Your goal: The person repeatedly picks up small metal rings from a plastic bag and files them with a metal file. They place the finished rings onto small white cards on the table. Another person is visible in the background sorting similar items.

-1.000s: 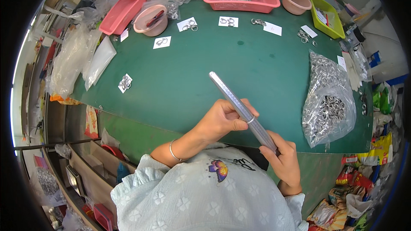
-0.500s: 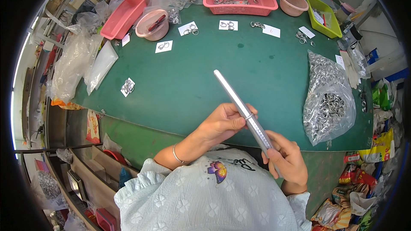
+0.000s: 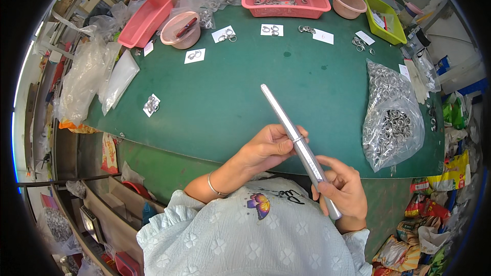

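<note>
On the green counter [image 3: 215,102], a clear bag [image 3: 383,103] of metal rings [image 3: 396,124] lies by the right edge. A tapered silver stick [image 3: 306,154] slants above the near edge, the right hand's [image 3: 347,190] fingers clamped near its thick end, the left hand's [image 3: 268,145] fingers pinching a small ring [image 3: 297,140] around it.

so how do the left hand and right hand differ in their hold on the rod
The left hand holds the metal rod near its middle, thumb by the ring; the right hand holds the thicker lower end. The left wrist wears a bangle, while no bangle shows on the right. Both hands are on the same rod.
</note>
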`<state>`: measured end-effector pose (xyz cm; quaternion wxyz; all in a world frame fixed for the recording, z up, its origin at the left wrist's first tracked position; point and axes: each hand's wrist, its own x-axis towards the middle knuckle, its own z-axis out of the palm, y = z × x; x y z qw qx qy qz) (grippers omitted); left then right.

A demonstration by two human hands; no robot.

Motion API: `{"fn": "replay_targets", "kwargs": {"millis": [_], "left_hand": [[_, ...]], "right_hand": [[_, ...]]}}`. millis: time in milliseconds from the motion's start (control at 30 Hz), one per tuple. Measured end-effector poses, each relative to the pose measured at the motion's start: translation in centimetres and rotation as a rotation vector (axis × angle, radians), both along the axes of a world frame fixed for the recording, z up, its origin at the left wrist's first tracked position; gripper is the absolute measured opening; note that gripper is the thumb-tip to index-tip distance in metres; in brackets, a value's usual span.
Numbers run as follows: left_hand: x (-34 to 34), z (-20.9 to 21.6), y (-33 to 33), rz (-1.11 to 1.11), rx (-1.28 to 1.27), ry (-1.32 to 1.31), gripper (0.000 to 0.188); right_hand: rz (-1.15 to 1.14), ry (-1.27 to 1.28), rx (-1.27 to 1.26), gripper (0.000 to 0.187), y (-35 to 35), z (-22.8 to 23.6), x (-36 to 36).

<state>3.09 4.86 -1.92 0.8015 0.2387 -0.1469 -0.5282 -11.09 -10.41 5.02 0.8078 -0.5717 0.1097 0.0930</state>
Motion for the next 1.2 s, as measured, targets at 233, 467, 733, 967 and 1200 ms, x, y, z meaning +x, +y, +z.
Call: {"fn": "replay_targets", "kwargs": {"millis": [233,467,733,967,1200], "left_hand": [[0.1,-0.4,0.1,-0.004,-0.102,0.036,0.033],[0.2,0.3,0.3,0.007,-0.027,0.006,0.034],[0.3,0.6,0.5,0.047,-0.021,-0.035,0.033],[0.8,1.4,1.2,0.083,0.024,-0.135,0.031],[1.9,2.4,2.0,0.15,0.175,-0.409,0.026]], "right_hand": [[-0.012,-0.001,-0.067,0.044,0.1,0.2,0.2],[-0.01,-0.032,-0.145,0.046,0.1,0.3,0.4],[-0.004,-0.078,-0.199,0.047,0.2,-0.2,0.6],[0.015,-0.082,-0.201,0.043,0.2,-0.6,0.5],[0.026,-0.094,-0.207,0.037,0.3,-1.1,0.9]]}}
